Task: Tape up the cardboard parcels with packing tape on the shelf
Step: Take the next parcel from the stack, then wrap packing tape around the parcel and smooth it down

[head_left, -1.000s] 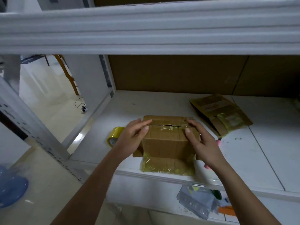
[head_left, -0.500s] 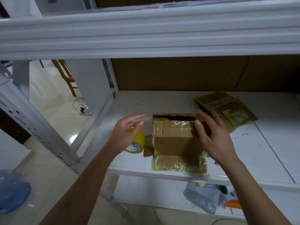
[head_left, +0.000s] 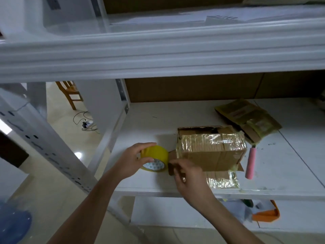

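Parcel point(head_left: 211, 152) half-taped, top gaping; tape roll point(head_left: 154, 158) in left hand point(head_left: 131, 160)

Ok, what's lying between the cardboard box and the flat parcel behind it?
Head view: nothing; just bare white shelf between the cardboard box and the flat parcel.

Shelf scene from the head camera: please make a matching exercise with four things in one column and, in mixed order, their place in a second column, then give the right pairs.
Things:
1. yellow tape roll
2. cardboard box
3. pink-handled tool
4. flattened parcel

Places:
A. lying right of the box
B. behind the box, toward the back right
C. gripped by the left hand
D. middle of the shelf, near its front

Pairs: 1-C, 2-D, 3-A, 4-B
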{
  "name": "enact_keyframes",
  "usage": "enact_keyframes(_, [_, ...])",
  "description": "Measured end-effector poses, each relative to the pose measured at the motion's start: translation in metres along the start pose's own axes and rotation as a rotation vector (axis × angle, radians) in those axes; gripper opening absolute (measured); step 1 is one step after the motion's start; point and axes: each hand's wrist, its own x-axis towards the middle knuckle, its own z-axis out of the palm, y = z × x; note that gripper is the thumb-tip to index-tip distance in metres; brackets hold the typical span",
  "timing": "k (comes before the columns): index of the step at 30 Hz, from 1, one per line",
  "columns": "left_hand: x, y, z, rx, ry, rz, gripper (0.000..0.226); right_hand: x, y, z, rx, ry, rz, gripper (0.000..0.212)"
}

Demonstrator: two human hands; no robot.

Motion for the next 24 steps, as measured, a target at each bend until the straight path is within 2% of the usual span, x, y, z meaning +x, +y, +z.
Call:
enact_keyframes(3, [-0.001, -0.008, -0.005, 0.0, -0.01, 0.02, 0.046, 0.0, 0.014, 0.028, -0.025, -0.114, 0.143, 0.037])
enact_keyframes(5, [-0.001, -0.01, -0.006, -0.015, -0.005, 0.031, 0.047, 0.002, 0.019, 0.041, -0.091, -0.132, 0.157, 0.045])
enact_keyframes(8, [-0.002, -0.017, -0.007, -0.056, -0.005, 0.042, 0.046, 0.003, 0.025, 0.05, -0.147, -0.106, 0.181, 0.055])
enact_keyframes(18, [0.002, -0.035, -0.016, -0.181, -0.067, -0.011, 0.048, 0.012, 0.036, 0.036, -0.271, -0.077, 0.348, 0.062])
enact_keyframes(21, [0.004, -0.037, -0.019, -0.217, -0.077, -0.007, 0.048, 0.016, 0.033, 0.033, -0.309, -0.058, 0.329, 0.06])
enact_keyframes(24, [0.008, -0.037, -0.021, -0.287, -0.103, -0.021, 0.049, 0.02, 0.035, 0.038, -0.314, -0.025, 0.197, 0.051])
